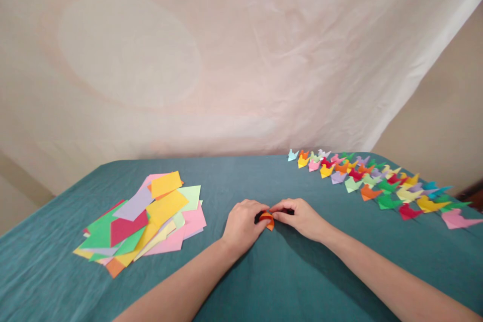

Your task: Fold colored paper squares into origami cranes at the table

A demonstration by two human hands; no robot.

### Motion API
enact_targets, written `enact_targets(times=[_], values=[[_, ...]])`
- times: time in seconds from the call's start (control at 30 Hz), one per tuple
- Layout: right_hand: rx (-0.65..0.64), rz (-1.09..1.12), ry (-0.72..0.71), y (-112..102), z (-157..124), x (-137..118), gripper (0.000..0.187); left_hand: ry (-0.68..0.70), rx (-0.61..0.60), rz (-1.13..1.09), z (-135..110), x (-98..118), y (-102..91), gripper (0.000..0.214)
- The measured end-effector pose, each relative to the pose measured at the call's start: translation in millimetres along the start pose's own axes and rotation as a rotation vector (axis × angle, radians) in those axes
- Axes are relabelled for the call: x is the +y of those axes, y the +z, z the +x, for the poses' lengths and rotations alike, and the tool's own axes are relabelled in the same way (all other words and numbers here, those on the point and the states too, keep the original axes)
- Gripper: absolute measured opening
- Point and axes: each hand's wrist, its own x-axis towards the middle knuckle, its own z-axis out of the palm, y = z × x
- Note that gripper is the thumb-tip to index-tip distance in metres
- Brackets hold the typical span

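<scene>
A small piece of folded orange paper (267, 221) is between my two hands at the middle of the table, curved and partly covered by fingers. My left hand (244, 222) pinches its left side between thumb and fingers. From the right, the thumb and forefinger of my right hand (300, 216) grip its upper right edge. The paper's exact folded shape is too small and hidden to make out.
On the left lies a loose pile of coloured paper sheets (166, 206). Rows of small folded paper birds (372, 192) stand at the right. A green cloth (234, 282) covers the table, and a pale fabric sheet (241, 60) hangs behind it.
</scene>
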Motion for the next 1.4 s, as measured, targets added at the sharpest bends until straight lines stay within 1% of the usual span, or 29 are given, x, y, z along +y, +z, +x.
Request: enact_targets(times=[0.33, 0.57, 0.83, 1.07, 1.2, 1.4], values=[[0.029, -0.058, 0.009, 3.7, -0.4, -3.3, 0.022, -0.024, 0.006, -0.021, -0.9, 0.2, 0.3, 0.021], [0.029, -0.098, -0.010, 4.8, 0.3, -2.3, 0.022, -0.032, -0.002, -0.028, -0.9, 1.0, -0.5, 0.022], [0.113, -0.130, 0.004, 11.8, 1.0, -2.0, 0.020, -0.038, 0.008, -0.048, -3.5, -0.4, 1.6, 0.025], [0.136, -0.135, 0.000, 14.2, 1.6, -1.2, 0.020, -0.053, 0.027, -0.073, -5.9, 0.5, 2.8, 0.030], [0.154, -0.135, 0.016, 15.4, 1.6, -0.4, 0.018, -0.065, 0.057, -0.096, -7.8, 0.1, 5.0, 0.034], [0.166, -0.131, 0.011, 16.8, 2.0, -0.7, 0.014, -0.101, 0.076, -0.147, -5.6, 0.9, 3.4, 0.025]])
